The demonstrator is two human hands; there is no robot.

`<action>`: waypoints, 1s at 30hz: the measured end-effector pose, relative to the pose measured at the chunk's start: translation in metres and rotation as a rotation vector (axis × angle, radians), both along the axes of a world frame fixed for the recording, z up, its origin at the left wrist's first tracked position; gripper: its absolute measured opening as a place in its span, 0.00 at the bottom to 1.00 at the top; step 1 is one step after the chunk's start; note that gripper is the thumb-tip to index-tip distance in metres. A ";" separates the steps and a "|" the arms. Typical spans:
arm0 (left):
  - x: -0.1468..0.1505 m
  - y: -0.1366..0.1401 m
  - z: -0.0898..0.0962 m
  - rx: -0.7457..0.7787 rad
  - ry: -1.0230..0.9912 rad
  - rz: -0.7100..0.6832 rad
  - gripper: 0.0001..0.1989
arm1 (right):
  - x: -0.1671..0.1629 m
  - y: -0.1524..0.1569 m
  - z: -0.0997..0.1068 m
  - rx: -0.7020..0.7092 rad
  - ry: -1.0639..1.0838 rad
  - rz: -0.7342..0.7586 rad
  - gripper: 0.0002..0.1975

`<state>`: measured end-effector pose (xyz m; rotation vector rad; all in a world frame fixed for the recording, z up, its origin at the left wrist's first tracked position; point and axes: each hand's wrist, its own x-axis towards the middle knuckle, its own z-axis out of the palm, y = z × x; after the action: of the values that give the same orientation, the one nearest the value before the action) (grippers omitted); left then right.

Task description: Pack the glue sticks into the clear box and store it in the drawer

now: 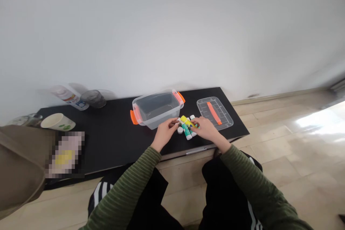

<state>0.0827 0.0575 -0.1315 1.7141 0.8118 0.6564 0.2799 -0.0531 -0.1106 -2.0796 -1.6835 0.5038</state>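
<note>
Between the two hands, at the near edge of the black table (113,133), a small cluster of glue sticks (187,127) is being gathered: a yellow one lying on top, a green-labelled one under it, white caps showing at both ends. Long axes are running diagonally, from far-left to near-right. The right hand (206,128) is being closed over the right end of the cluster; the left hand (165,132) is being pinched on its left end at a white cap, fingers narrow. Just behind the left hand, a clear storage box with orange latches (156,109) is standing open and looking empty. Its clear lid with an orange handle (215,112) is lying flat to the right, apart from the box. Well off to the left, a paper cup (58,121), a tipped bottle (69,97) and a dark glass (93,98) are being left untouched.
</note>
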 end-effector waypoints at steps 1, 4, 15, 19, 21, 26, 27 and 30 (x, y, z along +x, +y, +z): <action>0.000 0.000 -0.001 0.093 0.071 0.020 0.15 | 0.006 0.002 -0.001 -0.026 -0.038 -0.073 0.12; -0.001 -0.003 -0.005 0.301 0.279 -0.029 0.10 | 0.023 0.007 -0.004 -0.150 -0.157 -0.254 0.13; 0.005 -0.013 -0.025 0.504 0.603 -0.157 0.14 | 0.034 0.025 -0.025 -0.337 -0.247 -0.340 0.16; 0.006 -0.013 -0.027 0.522 0.618 -0.165 0.13 | 0.026 0.024 -0.024 -0.271 -0.281 -0.345 0.17; 0.007 -0.013 -0.028 0.525 0.624 -0.168 0.13 | 0.020 0.023 -0.022 -0.226 -0.275 -0.320 0.16; 0.007 -0.013 -0.029 0.528 0.641 -0.171 0.13 | 0.004 0.022 -0.018 -0.254 -0.244 -0.225 0.13; 0.007 -0.013 -0.028 0.526 0.641 -0.169 0.12 | 0.003 0.022 -0.018 -0.278 -0.247 -0.223 0.14; 0.007 -0.014 -0.027 0.517 0.646 -0.167 0.12 | 0.001 0.023 -0.018 -0.342 -0.259 -0.233 0.15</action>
<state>0.0899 0.0438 -0.1586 2.4989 0.9716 0.1876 0.2809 -0.0299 -0.1283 -2.6492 -1.5426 0.4918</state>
